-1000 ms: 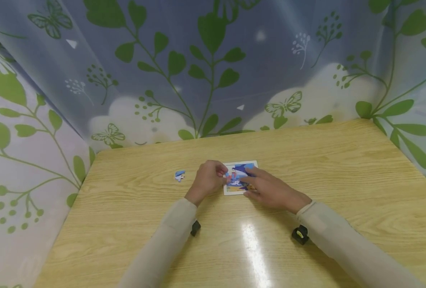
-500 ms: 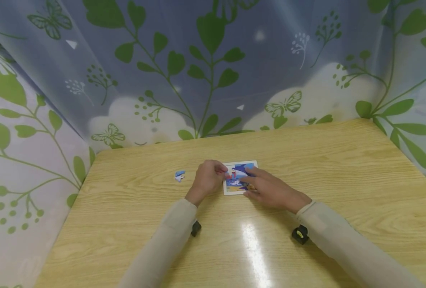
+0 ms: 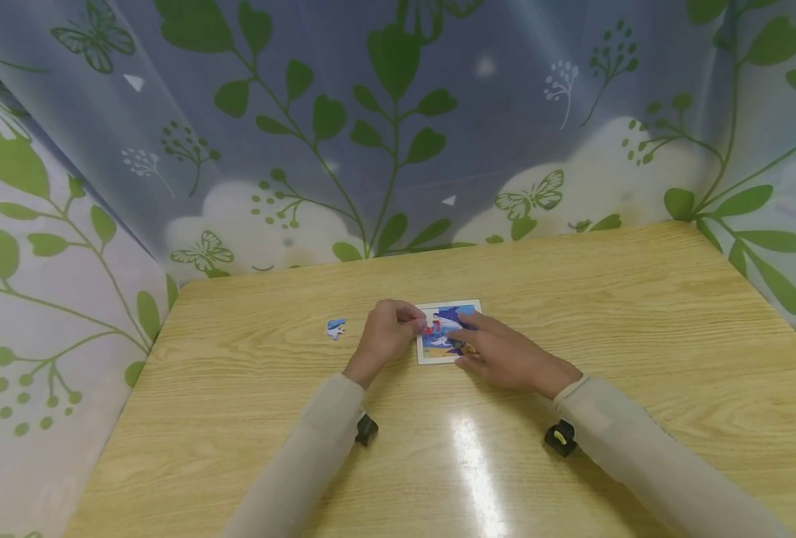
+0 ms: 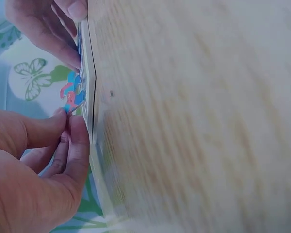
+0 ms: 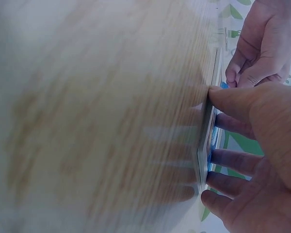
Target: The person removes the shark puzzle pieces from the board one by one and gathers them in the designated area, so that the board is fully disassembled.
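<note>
A small jigsaw puzzle (image 3: 441,362) with a white border and a blue sea picture lies flat on the table. At its left side my left hand (image 3: 384,332) pinches a blue and red puzzle piece (image 4: 72,97) between thumb and fingertips. That piece stands tilted over the board in the left wrist view, and whether it touches the board I cannot tell. Across the puzzle's right part rests my right hand (image 3: 508,355), its fingers (image 5: 235,158) spread on top and its thumb at the near edge. Part of the picture is hidden beneath these fingers.
A loose blue and white puzzle piece (image 3: 335,329) lies on the wooden table (image 3: 250,388), left of my left hand. Beyond the table's back edge hangs a curtain (image 3: 344,172) printed with green leaves and butterflies.
My left fingers have shifted slightly, with the thumb now higher against the fingertips; the blue of the pinched piece shows less in the head view. The right hand stays where it was.
</note>
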Motion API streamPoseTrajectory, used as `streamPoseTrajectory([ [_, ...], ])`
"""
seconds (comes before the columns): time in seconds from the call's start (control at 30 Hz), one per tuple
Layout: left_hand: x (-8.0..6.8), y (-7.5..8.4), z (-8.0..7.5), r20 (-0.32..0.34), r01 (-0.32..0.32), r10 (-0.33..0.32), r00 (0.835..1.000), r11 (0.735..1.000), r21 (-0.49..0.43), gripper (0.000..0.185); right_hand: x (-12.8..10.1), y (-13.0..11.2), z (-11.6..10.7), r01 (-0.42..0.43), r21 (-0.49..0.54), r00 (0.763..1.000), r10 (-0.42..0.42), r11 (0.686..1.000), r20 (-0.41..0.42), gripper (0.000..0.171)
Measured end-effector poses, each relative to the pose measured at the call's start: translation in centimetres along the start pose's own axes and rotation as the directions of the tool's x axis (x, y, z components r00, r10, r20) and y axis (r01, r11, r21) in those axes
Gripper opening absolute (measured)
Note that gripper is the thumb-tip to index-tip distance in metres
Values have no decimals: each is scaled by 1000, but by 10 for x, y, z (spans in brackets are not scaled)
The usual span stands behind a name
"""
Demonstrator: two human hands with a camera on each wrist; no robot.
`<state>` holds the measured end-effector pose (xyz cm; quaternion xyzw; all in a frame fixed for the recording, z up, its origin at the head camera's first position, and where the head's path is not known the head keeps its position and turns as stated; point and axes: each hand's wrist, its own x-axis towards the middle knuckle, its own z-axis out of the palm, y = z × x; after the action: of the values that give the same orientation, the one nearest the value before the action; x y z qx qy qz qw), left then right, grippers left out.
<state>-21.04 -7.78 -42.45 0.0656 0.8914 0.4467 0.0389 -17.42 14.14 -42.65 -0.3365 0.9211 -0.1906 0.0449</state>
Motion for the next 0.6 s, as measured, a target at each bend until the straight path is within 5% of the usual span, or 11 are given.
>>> streamPoseTrajectory([
  [0.6, -11, -14, -18, 6, 37, -36, 999, 995, -92, 6, -1, -1, -1, -10, 11, 1000, 10, 1000, -1, 44],
])
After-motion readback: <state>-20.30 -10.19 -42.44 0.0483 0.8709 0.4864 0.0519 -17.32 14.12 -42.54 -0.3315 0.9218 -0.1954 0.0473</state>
